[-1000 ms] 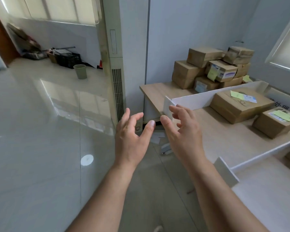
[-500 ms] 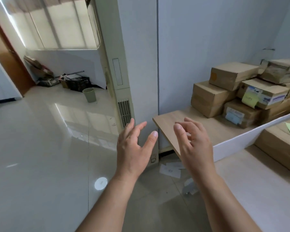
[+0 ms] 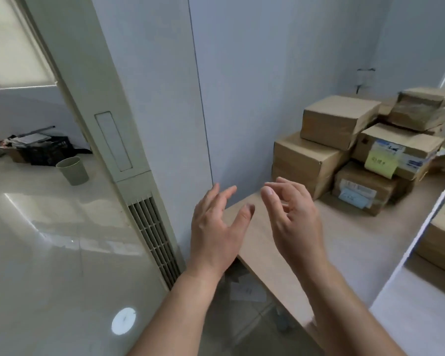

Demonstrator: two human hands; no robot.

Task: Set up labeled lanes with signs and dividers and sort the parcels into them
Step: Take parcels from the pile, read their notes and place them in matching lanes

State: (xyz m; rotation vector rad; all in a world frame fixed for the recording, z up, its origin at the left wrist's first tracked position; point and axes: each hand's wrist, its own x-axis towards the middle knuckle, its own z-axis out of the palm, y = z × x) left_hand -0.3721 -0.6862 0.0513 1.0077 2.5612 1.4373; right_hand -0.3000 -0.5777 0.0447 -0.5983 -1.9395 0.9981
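Roughly six parcels (image 3: 339, 119), one divider (image 3: 421, 222)

Soft daylight from a blinded window (image 3: 13, 47) at upper left glares off the glossy floor (image 3: 49, 240); the bluish walls stay dim, wide-angle distortion bends verticals, and motion blur softens the frame.

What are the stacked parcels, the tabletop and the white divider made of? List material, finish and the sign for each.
Parcels: brown cardboard, matte; creased edges, folded flaps and stuck-on paper labels show it.
Tabletop: probably wood-look laminate, smooth and satin; pale, even grain, thin flat edge.
White divider: likely foam board or stiff card, matte; thin, plain white, standing on edge. Blur leaves it open.
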